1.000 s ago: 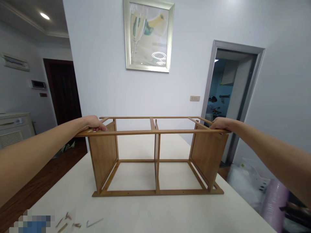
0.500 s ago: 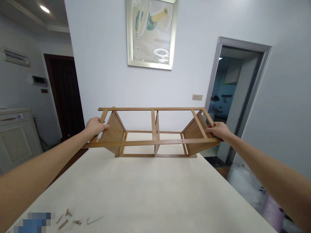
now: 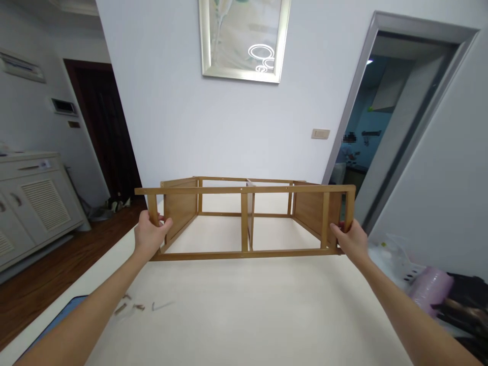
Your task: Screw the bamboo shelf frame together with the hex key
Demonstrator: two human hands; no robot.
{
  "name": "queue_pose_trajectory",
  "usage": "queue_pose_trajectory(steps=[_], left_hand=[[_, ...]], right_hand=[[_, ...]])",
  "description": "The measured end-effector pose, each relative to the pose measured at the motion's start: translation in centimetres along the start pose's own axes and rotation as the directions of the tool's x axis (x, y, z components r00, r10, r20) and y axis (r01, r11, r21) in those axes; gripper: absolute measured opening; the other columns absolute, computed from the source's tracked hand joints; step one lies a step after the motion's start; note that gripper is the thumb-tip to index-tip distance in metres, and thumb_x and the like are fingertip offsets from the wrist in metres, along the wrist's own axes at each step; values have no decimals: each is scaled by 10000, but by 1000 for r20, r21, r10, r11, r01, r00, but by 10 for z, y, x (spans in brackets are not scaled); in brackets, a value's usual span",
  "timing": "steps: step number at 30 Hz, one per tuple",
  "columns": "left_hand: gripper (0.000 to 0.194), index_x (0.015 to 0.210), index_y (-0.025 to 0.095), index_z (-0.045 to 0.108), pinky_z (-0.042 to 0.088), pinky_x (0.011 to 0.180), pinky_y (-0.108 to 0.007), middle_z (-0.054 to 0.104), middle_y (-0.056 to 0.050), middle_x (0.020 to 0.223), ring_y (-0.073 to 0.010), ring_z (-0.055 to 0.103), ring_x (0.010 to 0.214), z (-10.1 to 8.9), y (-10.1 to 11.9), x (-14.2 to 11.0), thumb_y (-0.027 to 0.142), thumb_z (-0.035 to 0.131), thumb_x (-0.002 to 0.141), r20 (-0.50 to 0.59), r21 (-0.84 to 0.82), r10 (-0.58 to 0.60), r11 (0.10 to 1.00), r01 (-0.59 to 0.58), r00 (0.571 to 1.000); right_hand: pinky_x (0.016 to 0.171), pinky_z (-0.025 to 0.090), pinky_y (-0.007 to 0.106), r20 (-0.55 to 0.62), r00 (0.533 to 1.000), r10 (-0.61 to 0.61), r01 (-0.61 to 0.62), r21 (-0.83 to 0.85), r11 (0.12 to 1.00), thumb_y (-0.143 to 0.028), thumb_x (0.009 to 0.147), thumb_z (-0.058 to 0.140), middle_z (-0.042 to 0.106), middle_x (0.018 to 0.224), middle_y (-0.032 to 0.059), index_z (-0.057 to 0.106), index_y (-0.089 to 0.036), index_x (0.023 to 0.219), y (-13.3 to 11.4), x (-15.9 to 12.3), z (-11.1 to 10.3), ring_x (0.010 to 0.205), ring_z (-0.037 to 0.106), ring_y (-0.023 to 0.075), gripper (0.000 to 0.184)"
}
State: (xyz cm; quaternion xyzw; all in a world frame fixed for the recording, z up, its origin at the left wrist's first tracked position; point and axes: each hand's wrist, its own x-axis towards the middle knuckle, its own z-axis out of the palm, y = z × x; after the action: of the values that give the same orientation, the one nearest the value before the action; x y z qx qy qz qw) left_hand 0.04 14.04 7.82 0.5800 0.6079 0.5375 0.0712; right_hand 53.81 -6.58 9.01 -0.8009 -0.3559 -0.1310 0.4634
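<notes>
A long wooden shelf frame (image 3: 244, 218) lies on its side on the white table, with panels at both ends and a divider in the middle. My left hand (image 3: 150, 231) is closed around the short upright bar at its left end. At the opposite end, my right hand (image 3: 351, 238) grips the matching upright bar. Near my left forearm lie several small screws (image 3: 129, 307) and a thin hex key (image 3: 162, 306).
The white table (image 3: 244, 315) ends near a wall with a framed picture (image 3: 242, 73). A blue flat item (image 3: 57, 320) sits at the table's left edge. Plastic-wrapped bundles (image 3: 430, 290) are at the right, below an open doorway. A white cabinet (image 3: 41, 203) stands left.
The shelf frame has tipped down from a tilted pose, so its near side now stands upright on the table. Both hands moved down with it, and the view has dipped.
</notes>
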Motion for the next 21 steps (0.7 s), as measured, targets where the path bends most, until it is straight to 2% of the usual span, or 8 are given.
queue_pose_trajectory(steps=[9, 21], left_hand=[[309, 827, 250, 451, 470, 705, -323, 595, 42, 655, -193, 608, 640, 3, -28, -44, 402, 663, 661, 2, -56, -82, 995, 82, 997], [293, 831, 246, 466, 485, 687, -345, 583, 38, 642, -203, 614, 619, 1, -29, -56, 413, 656, 682, -9, -30, -99, 995, 98, 995]], right_hand=[[624, 383, 315, -48, 993, 108, -103, 103, 989, -556, 704, 562, 553, 690, 14, 497, -217, 824, 35, -49, 21, 641, 512, 198, 366], [582, 379, 307, -33, 984, 176, -168, 180, 969, -610, 713, 569, 541, 629, 1, 501, -214, 782, 39, -77, 22, 587, 517, 190, 408]])
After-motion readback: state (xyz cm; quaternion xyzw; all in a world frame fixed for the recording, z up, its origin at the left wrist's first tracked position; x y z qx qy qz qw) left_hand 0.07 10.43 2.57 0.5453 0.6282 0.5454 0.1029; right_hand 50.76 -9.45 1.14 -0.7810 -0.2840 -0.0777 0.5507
